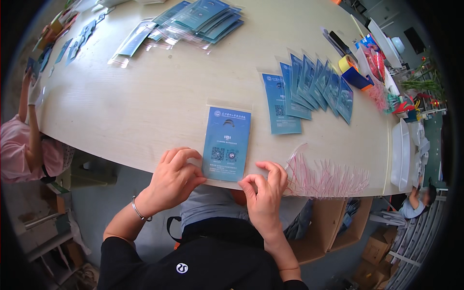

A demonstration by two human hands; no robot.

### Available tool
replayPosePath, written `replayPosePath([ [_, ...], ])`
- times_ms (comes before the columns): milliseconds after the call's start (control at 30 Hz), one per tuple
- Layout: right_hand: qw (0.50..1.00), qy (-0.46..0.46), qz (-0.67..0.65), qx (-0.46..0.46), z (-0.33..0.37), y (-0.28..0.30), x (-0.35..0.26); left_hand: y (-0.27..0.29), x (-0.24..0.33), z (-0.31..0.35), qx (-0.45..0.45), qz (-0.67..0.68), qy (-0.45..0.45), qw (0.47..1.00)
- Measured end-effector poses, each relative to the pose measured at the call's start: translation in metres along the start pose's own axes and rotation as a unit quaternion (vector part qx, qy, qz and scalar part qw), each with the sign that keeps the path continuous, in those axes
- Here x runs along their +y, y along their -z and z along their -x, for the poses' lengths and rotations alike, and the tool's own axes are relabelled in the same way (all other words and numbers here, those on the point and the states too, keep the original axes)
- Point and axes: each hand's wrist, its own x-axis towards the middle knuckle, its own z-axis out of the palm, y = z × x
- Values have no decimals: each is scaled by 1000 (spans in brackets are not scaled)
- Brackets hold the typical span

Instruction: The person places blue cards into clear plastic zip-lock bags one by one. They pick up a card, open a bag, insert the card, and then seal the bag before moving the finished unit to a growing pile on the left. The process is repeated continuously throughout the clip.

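A blue card in a clear plastic sleeve (pixel 225 145) lies at the table's near edge, printed with two square codes and a small cut-out near its top. My left hand (pixel 175 178) has its fingers closed at the card's lower left corner. At the lower right corner, my right hand (pixel 263 187) pinches the sleeve's bottom edge between thumb and forefinger. Beside my right hand, a fan of empty clear bags with pink edges (pixel 328 180) spreads along the table edge. Further back to the right, several sleeved blue cards (pixel 282 108) lie fanned out.
A pile of sleeved blue cards (pixel 200 19) lies at the far side of the pale table (pixel 145 101). Tape in a blue dispenser (pixel 355 72) and a white tray (pixel 400 154) stand at right. Another person in pink (pixel 36 150) works at left. Open cardboard boxes (pixel 316 232) sit below the table.
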Motion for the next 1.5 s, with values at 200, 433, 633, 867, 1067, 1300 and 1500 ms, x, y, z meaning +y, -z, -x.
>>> replayPosePath([
  [200,1000,-22,11,-10,-4,2,-2,0,8,-3,-14,-22,38,999],
  [433,997,-43,40,-46,-13,9,-8,-1,10,-3,-13,12,76,997],
  [633,992,-55,79,-75,-22,14,-16,-2,17,-3,0,16,111,994],
  [867,985,-92,107,-100,-33,16,-21,-13,30,-2,45,-16,143,989],
  [1067,992,-103,56,-41,-34,13,-11,-22,26,-2,-88,-99,-81,988],
  [1300,989,124,63,-44,2,-10,-18,-30,33,6,-130,-191,-85,969],
  [1500,976,157,120,-95,-29,1,-11,-19,32,-6,-142,-139,-37,979],
])
